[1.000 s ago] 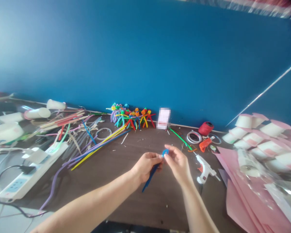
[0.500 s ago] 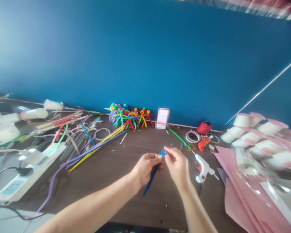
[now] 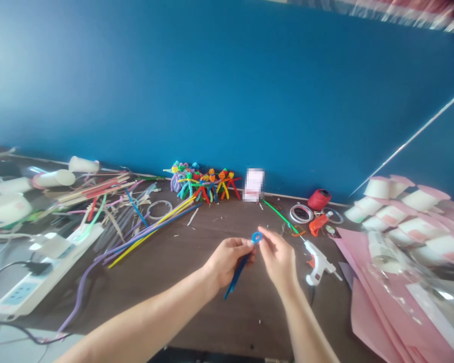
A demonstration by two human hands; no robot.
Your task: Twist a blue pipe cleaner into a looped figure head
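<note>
A blue pipe cleaner is held above the dark table, its top bent into a small loop and its straight ends hanging down to the left. My left hand pinches it just below the loop, fingers closed. At the loop's right side, the thumb and index finger of my right hand are closed on its edge. Behind my hands, colourful pipe-cleaner figures stand in a cluster against the blue wall.
Loose pipe cleaners and a white power strip lie on the left. To the right are a white glue gun, tape rolls, a red spool, pink sheets and stacked paper cups.
My right hand has shifted slightly to the right and turned a little at the loop. The loop is a touch higher, and the hanging ends have swung slightly upward.
</note>
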